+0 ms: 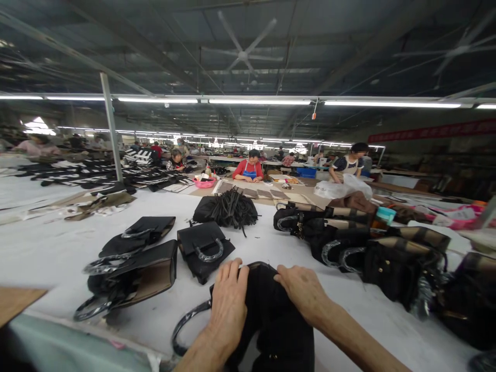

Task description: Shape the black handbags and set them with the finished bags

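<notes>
A black handbag [271, 315] lies on the white tabletop in front of me, its plastic-wrapped handle [189, 323] looping out on the left. My left hand [231, 299] presses on the bag's left upper edge, fingers bent over it. On the opposite upper corner, my right hand [302, 289] grips the edge, thumb and fingers closed on the fabric. Just beyond my left hand sits another black handbag [201, 248] with a wrapped handle. To its left, an open handbag with a tan lining [155, 276] rests on its side.
A heap of black strips [232, 206] lies farther back. Several finished-looking handbags [387, 263] line the right side. Dark cut pieces [85, 173] cover the far left. A metal post [110, 126] rises there. Co-workers sit or stand beyond, one in red [251, 168].
</notes>
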Demonstrator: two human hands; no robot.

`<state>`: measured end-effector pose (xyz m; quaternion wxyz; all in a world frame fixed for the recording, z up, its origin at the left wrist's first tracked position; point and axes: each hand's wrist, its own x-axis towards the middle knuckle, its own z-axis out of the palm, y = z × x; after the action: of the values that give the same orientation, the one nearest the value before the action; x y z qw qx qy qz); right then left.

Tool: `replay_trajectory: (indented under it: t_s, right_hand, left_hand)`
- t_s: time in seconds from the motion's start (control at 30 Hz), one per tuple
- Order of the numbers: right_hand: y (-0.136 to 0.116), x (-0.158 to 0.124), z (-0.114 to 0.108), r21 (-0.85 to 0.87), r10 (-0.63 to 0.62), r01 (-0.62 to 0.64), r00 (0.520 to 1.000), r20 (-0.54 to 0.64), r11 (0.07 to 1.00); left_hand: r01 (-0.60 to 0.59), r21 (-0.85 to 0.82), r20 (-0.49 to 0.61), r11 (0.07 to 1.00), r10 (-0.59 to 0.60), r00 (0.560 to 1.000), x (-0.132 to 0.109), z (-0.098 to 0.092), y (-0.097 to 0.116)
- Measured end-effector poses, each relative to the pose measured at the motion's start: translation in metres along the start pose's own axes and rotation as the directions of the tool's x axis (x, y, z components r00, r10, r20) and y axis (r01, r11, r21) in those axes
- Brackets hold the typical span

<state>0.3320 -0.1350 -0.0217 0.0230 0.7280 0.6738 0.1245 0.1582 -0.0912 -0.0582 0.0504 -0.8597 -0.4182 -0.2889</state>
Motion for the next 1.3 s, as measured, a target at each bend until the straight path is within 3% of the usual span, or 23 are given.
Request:
replay_trajectory:
  t_s: [0.33, 0.77, 0.93, 1.13, 1.3]
  right_hand:
    - [-0.002, -0.001, -0.002, 0.049, 0.039, -0.040, 0.999, 0.014, 0.998]
    - [-0.003, 0.002, -0.001, 0.029, 0.020, -0.019, 1.000, -0.008, 0.999]
    - [-0.002, 0.005, -0.002, 0.030, 0.042, -0.042, 0.999, 0.021, 0.999]
    - [-0.003, 0.005, -0.008, 0.028, -0.017, 0.017, 1.000, 0.014, 0.999]
    - [-0.001, 0.005, -0.008, 0.044, 0.008, -0.008, 1.000, 0.015, 0.999]
  left_hand:
    - [-0.102, -0.012, 0.019, 0.995, 0.102, 0.995, 0.017, 0.001, 0.008]
    - [-0.066, -0.143, 0.054, 0.988, 0.074, 0.996, 0.026, 0.005, 0.006]
    - [-0.152, -0.188, 0.044, 0.970, 0.163, 0.986, 0.023, 0.006, 0.001]
    - [-0.034, -0.207, 0.138, 0.978, 0.063, 0.988, 0.032, 0.001, -0.004]
    - [-0.057, -0.179, 0.133, 0.982, 0.081, 0.988, 0.036, 0.002, -0.002]
